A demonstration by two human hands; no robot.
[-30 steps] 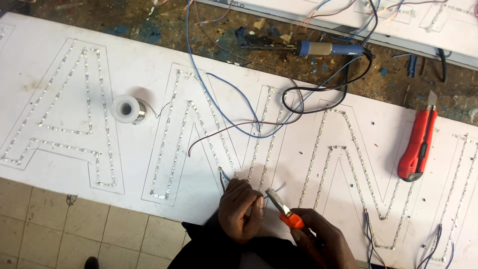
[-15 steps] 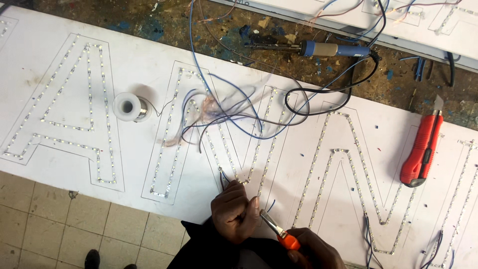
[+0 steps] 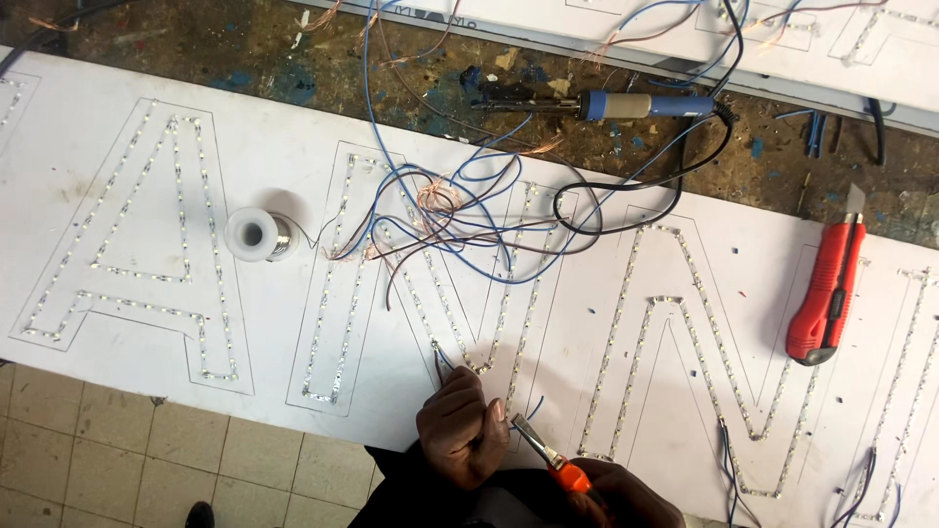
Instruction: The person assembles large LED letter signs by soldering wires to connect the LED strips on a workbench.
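One solder spool (image 3: 256, 235), one red utility knife (image 3: 827, 293), one blue-handled soldering iron (image 3: 606, 105), one orange-handled pliers (image 3: 548, 458), two hands, left (image 3: 460, 428) and right (image 3: 626, 497).

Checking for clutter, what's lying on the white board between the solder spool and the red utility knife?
In the head view, a tangle of wires lies between solder spool and red utility knife.
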